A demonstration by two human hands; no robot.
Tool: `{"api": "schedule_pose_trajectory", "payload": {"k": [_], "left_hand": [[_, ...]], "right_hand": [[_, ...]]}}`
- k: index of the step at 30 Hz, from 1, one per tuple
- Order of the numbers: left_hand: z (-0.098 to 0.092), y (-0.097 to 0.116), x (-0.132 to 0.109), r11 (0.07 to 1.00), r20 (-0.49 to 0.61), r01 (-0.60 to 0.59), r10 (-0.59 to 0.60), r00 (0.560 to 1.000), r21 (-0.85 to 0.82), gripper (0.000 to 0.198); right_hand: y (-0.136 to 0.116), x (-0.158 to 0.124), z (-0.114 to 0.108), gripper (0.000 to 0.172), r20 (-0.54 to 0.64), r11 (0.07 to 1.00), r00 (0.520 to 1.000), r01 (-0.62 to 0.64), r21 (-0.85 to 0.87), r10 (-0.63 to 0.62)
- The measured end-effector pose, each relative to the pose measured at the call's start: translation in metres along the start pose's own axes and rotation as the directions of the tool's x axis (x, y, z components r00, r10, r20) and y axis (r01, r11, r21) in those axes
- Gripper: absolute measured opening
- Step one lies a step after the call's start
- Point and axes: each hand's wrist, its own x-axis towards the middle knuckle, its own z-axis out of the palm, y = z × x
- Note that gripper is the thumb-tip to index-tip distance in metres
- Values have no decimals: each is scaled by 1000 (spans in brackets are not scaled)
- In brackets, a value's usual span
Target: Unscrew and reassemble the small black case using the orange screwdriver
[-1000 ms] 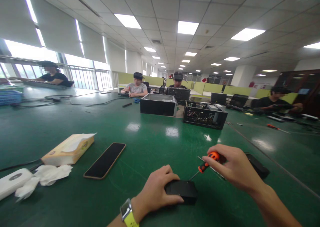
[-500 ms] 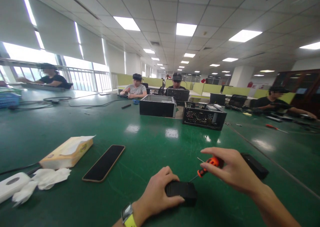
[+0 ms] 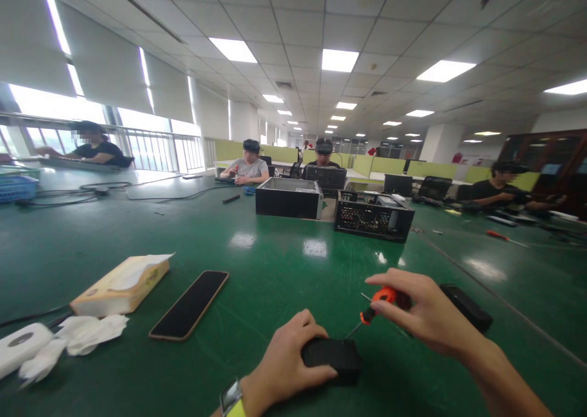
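My left hand (image 3: 293, 356) is closed round a small black box-shaped block (image 3: 337, 359), thumb on the near side and fingers on the far side, holding it on the green table (image 3: 257, 295). An orange and black screwdriver (image 3: 381, 296) is in my right hand (image 3: 417, 304), gripped by its handle between thumb and fingers. The shaft slants down to the left, and its tip meets the block's top far edge. A second thin metal rod sticks out near the handle. Right of my right hand lies another black block (image 3: 465, 307).
A phone (image 3: 190, 305) and a tissue pack (image 3: 121, 285) lie to the left, with crumpled tissues (image 3: 87, 333) and a white device (image 3: 22, 346). Two open computer cases (image 3: 288, 200) (image 3: 373, 218) stand ahead. Another screwdriver (image 3: 499, 236) lies far right. Several people sit around the table.
The screwdriver's handle has turned slightly and shifted a little left with my right hand. My left hand still holds the black block. At far right, a person's arm has drawn in.
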Motion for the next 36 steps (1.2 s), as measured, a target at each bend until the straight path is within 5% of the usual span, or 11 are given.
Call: {"api": "schedule_pose_trajectory", "payload": {"k": [14,20,26,31,36], "left_hand": [[1,-2,2,999,1,52,-52,999,-15,41],[3,-2,1,998,-10,35,-35,999,-52,38],[2,-1,1,998,-18,15,-16,1000,-64,39],[3,-3,1,998,-21,6,-7,1000,-57,40],[5,-6,1,999,-29,-1,0,1000,-40,41]], "right_hand": [[1,2,-2,24,50,999,999,-2,34,0],[8,2,1,23,-14,998,998,-59,-32,59],[-1,2,1,25,42,996,999,-2,87,-2],[1,3,1,27,42,998,998,-54,-43,55],[1,2,-2,29,-6,996,998,-61,72,61]]}}
